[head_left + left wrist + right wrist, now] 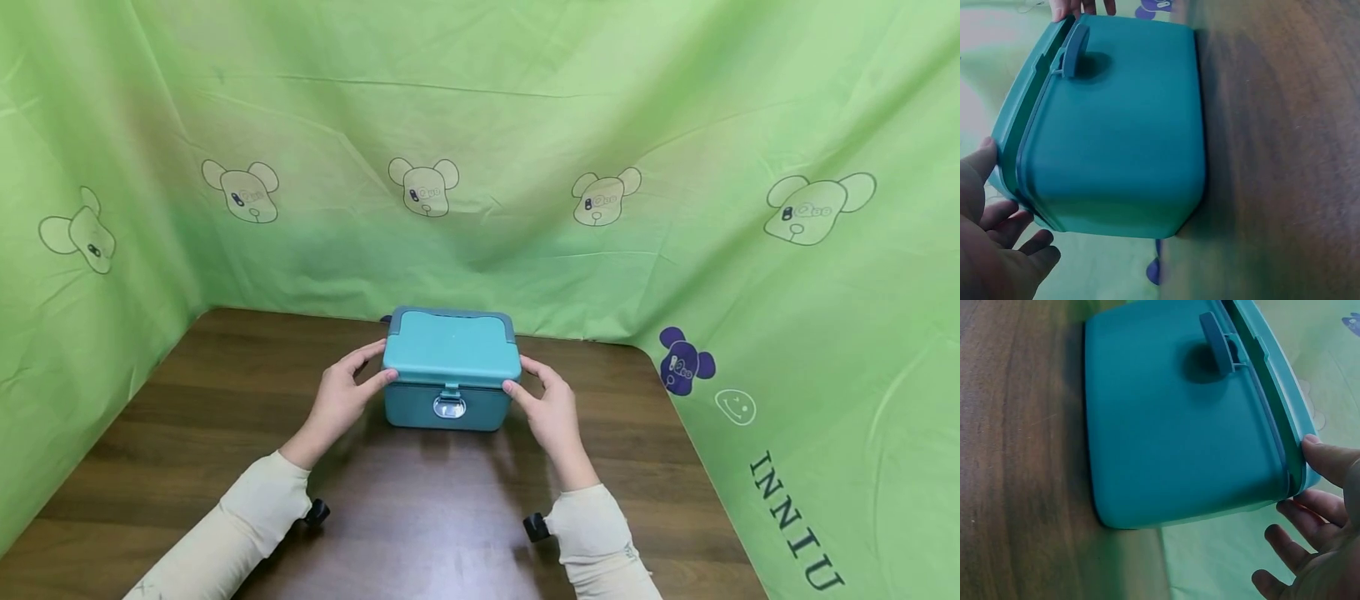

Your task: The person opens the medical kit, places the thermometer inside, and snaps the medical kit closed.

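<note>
A teal lidded storage box (442,408) stands on the table, latch side toward me. Its latch (1074,51) sticks out from the front, undone. Between the lid (450,346) and the body, both wrist views show a narrow dark gap. My left hand (341,396) holds the lid's left end, thumb on the front corner and fingers along the side. At the opposite end my right hand (551,408) grips the lid the same way, its thumb (1329,456) on the front edge. The lower fingers of each hand spread away from the box. The box's inside is hidden.
The box sits near the back of a brown wooden table (420,525). A green cloth (510,100) printed with bear heads hangs behind and along both sides. Black wrist-camera pieces (536,527) jut from the sleeves over the tabletop.
</note>
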Available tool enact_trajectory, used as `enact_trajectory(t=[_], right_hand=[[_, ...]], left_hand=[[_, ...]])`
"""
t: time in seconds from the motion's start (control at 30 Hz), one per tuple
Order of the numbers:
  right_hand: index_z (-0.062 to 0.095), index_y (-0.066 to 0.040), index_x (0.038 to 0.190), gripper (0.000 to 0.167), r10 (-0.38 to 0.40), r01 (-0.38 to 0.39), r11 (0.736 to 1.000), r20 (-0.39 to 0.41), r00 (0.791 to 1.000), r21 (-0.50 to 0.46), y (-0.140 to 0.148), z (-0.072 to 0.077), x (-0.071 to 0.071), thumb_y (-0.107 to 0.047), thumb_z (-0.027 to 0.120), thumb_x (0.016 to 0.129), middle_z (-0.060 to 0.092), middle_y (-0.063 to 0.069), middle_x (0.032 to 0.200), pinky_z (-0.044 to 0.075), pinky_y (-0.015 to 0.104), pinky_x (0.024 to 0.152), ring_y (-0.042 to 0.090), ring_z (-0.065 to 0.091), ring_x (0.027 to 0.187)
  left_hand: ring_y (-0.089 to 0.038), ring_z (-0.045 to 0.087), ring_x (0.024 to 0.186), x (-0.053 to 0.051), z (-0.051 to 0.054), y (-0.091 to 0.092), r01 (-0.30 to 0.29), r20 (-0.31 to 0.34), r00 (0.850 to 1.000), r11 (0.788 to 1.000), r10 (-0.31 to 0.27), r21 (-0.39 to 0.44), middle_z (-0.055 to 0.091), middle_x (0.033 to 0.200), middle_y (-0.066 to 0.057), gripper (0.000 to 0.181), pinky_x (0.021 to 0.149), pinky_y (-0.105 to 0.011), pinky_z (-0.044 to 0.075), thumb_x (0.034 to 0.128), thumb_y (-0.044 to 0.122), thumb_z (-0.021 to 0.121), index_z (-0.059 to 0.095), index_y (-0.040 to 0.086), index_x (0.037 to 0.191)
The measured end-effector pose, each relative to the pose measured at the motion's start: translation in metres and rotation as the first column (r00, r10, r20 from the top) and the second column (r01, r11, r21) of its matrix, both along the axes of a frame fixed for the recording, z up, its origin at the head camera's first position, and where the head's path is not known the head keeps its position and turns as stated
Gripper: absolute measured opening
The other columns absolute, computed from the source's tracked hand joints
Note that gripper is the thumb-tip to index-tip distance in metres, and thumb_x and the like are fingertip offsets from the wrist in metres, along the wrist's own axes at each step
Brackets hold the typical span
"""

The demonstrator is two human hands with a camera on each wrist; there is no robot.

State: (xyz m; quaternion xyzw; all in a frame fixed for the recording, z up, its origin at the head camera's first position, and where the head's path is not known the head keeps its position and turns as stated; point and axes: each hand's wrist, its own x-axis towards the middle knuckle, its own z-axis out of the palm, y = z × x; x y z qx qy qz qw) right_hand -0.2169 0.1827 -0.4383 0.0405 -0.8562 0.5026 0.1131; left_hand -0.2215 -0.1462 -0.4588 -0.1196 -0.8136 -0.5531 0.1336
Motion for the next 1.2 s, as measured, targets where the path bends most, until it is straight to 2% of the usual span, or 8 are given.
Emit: enact_trajectory(t=[0.23, 0.53, 0.77, 1.03, 1.2], right_hand=[[0.064, -0.01, 0.14, 0.054, -0.008, 0.008, 1.0, -0.018, 1.0, -0.005, -0.001, -0.005, 0.001, -0.027, 0.08, 0.091, 0.062, 0.008, 0.143, 0.038, 0.052, 0.118, 0.028, 0.05, 0.141], [0.064, -0.011, 0.139, 0.053, -0.032, 0.031, 0.999, -0.046, 0.998, -0.029, -0.005, -0.012, 0.004, -0.026, 0.081, 0.091, 0.063, 0.008, 0.142, 0.038, 0.05, 0.118, 0.026, 0.051, 0.14], [0.065, -0.012, 0.138, 0.05, -0.064, 0.061, 0.997, -0.071, 0.995, -0.047, -0.007, -0.019, 0.005, -0.025, 0.08, 0.091, 0.064, 0.008, 0.14, 0.039, 0.048, 0.117, 0.026, 0.052, 0.138], [0.069, -0.01, 0.132, 0.043, -0.147, 0.152, 0.988, -0.113, 0.983, 0.036, -0.009, -0.019, 0.018, -0.023, 0.079, 0.092, 0.069, 0.01, 0.132, 0.044, 0.052, 0.111, 0.03, 0.058, 0.13], [0.071, -0.008, 0.125, 0.037, -0.222, 0.225, 0.974, -0.127, 0.967, 0.008, -0.021, -0.021, 0.028, -0.024, 0.078, 0.093, 0.072, 0.011, 0.119, 0.049, 0.049, 0.101, 0.029, 0.064, 0.115]], left_hand=[[-0.022, 0.048, 0.143, 0.004, -0.006, 0.004, -0.02, -0.028, 0.999, 1.0, 0.02, 0.013, 0.058, 0.149, -0.001, 0.061, 0.116, -0.047, 0.042, 0.0929, 0.039, 0.076, 0.06, 0.013, 0.145], [-0.021, 0.046, 0.145, 0.007, -0.01, 0.007, -0.029, -0.004, 1.0, 1.0, 0.029, 0.001, 0.054, 0.153, 0.0, 0.063, 0.117, -0.047, 0.041, 0.0945, 0.039, 0.074, 0.056, 0.012, 0.148], [-0.022, 0.046, 0.145, 0.007, -0.012, 0.01, -0.046, -0.018, 0.999, 0.999, 0.046, -0.018, 0.054, 0.153, -0.001, 0.062, 0.117, -0.048, 0.04, 0.0945, 0.033, 0.075, 0.055, 0.01, 0.148], [-0.023, 0.046, 0.145, 0.009, -0.011, 0.014, -0.073, -0.007, 0.997, 0.997, 0.073, -0.025, 0.054, 0.153, -0.001, 0.067, 0.117, -0.051, 0.04, 0.0905, 0.035, 0.08, 0.055, 0.011, 0.149], [-0.028, 0.046, 0.145, 0.011, -0.013, 0.015, -0.081, 0.032, 0.996, 0.996, 0.082, -0.036, 0.052, 0.155, -0.007, 0.075, 0.116, -0.051, 0.041, 0.088, 0.038, 0.082, 0.052, 0.012, 0.151]])
